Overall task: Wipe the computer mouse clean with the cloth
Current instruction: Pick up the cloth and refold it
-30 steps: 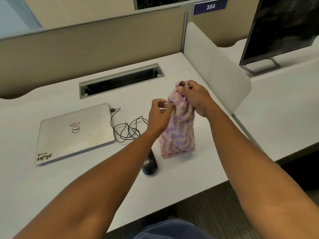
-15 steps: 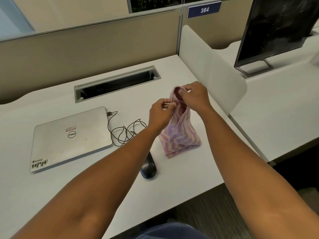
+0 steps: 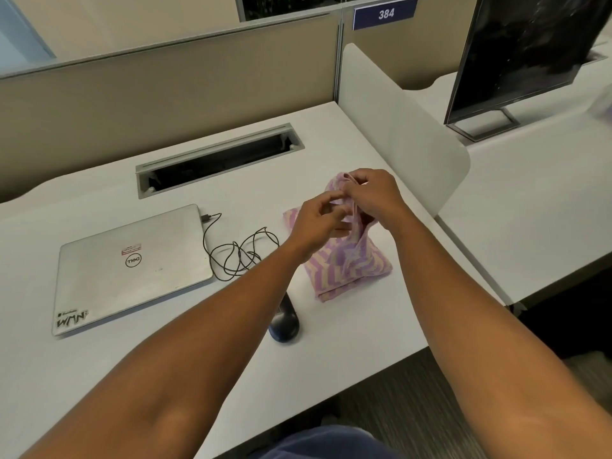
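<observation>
A pink, purple and cream zigzag cloth (image 3: 347,266) droops from my hands, its lower folds resting on the white desk (image 3: 347,332). My right hand (image 3: 374,197) pinches the cloth's top edge. My left hand (image 3: 314,223) is just to its left, fingers on the cloth's upper part. The dark computer mouse (image 3: 284,321) lies on the desk nearer to me, partly hidden under my left forearm. Its black cable (image 3: 238,256) coils toward the laptop.
A closed silver laptop (image 3: 132,266) lies at the left. A cable slot (image 3: 218,160) is set into the desk behind it. A white divider panel (image 3: 404,127) borders the desk on the right, with a dark monitor (image 3: 526,51) on the neighbouring desk.
Both hands have lowered the cloth, so more of it now rests and spreads on the desk. The mouse has not moved.
</observation>
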The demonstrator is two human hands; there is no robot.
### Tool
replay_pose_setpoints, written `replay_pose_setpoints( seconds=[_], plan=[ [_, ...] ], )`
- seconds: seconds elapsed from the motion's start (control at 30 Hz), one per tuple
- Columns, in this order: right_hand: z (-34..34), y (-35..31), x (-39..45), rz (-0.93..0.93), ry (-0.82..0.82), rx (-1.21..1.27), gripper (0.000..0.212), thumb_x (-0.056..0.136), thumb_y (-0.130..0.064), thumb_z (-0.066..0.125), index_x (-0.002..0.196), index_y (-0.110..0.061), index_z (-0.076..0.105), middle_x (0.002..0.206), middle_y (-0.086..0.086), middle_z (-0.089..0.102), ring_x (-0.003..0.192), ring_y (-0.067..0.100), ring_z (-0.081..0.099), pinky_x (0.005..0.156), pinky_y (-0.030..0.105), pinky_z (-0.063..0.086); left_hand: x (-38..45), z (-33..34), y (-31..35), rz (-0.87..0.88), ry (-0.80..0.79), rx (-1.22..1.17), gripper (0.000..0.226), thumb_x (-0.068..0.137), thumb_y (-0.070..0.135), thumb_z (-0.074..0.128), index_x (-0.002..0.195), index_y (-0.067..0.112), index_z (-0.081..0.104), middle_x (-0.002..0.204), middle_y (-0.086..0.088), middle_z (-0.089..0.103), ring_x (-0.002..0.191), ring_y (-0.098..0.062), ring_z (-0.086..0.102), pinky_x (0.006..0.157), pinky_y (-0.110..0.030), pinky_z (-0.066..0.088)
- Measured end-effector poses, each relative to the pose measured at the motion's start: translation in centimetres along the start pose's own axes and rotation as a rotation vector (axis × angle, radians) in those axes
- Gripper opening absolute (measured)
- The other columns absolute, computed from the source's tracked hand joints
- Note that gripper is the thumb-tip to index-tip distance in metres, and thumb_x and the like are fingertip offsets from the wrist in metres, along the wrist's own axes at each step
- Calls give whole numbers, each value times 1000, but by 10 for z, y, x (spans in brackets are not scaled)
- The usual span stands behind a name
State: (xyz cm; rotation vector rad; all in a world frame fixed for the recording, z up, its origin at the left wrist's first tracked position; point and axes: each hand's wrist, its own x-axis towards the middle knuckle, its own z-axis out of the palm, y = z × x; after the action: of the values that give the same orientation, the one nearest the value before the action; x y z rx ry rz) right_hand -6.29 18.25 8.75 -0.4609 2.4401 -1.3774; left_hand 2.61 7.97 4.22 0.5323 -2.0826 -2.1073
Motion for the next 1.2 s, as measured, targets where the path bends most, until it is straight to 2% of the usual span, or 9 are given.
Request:
replay_pose_setpoints(
  seconds=[0.1, 0.17, 0.33, 0.47, 0.63, 0.73, 0.97, 1.13, 1.2],
  plan=[
    [-2, 6, 4, -26, 57, -105, 23, 86, -12, 51, 90, -11, 73, 91, 5, 72, 85, 23, 64, 66, 25, 47, 1, -9, -17, -88, 171, 54, 25, 96, 10, 55, 118, 16, 66, 102, -6, 73, 79, -21, 74, 73, -32, 61],
    [-4, 11, 8, -41, 81, -195, 25, 85, -11, 48, 88, -10, 73, 89, 8, 70, 84, 26, 63, 63, 28, 45, 5, -17, -35, -181, 310, 208, 30, 91, 14, 52, 119, 23, 61, 109, -3, 69, 82, -17, 71, 72, -34, 59],
    [-5, 25, 17, -3, 120, -177, 28, 83, -12, 46, 87, -15, 73, 95, 13, 65, 80, 26, 61, 62, 22, 39, 20, -19, -63, -441, 292, 374, 57, 89, 17, 55, 144, 17, 41, 129, -7, 53, 88, -18, 57, 65, -26, 45],
    [-6, 29, 22, -17, 139, -188, 24, 83, -10, 49, 88, -15, 72, 90, 7, 63, 78, 22, 59, 61, 21, 42, 39, -19, -70, -420, 294, 552, 62, 88, 19, 59, 146, 15, 36, 142, -12, 40, 115, -33, 57, 92, -40, 52],
    [-2, 31, 31, 11, 167, -130, 21, 83, -8, 55, 96, -12, 71, 95, 3, 70, 85, 19, 64, 69, 25, 49, 69, -26, -70, -331, 322, 751, 68, 87, 10, 59, 149, 6, 31, 146, -17, 36, 130, -37, 48, 105, -42, 44],
    [4, 33, 37, 8, 155, -133, 21, 84, -7, 55, 97, -12, 71, 97, 3, 70, 87, 19, 64, 70, 24, 49, 84, -30, -69, -388, 288, 828, 64, 90, 9, 57, 147, 1, 30, 148, -19, 35, 132, -38, 47, 106, -41, 41],
    [16, 34, 44, 34, 90, -139, 17, 87, -11, 58, 102, -12, 68, 97, 1, 68, 84, 16, 61, 69, 21, 46, 97, -40, -73, -491, 284, 979, 44, 86, 18, 62, 126, 3, 52, 130, -16, 51, 120, -35, 55, 98, -42, 51],
    [15, 34, 44, 82, 70, -142, 6, 87, -17, 58, 91, -15, 63, 86, -2, 64, 76, 16, 60, 60, 22, 46, 94, -40, -66, -488, 327, 1078, 45, 90, 38, 57, 123, 7, 57, 126, -12, 52, 122, -32, 47, 97, -41, 45],
    [11, 31, 42, 98, 107, -133, 10, 87, -15, 53, 92, -14, 62, 90, 0, 64, 79, 19, 60, 64, 28, 48, 95, -38, -59, -423, 335, 961, 50, 90, 48, 50, 120, 10, 59, 121, -10, 58, 117, -32, 52, 96, -42, 47]
  ],
)
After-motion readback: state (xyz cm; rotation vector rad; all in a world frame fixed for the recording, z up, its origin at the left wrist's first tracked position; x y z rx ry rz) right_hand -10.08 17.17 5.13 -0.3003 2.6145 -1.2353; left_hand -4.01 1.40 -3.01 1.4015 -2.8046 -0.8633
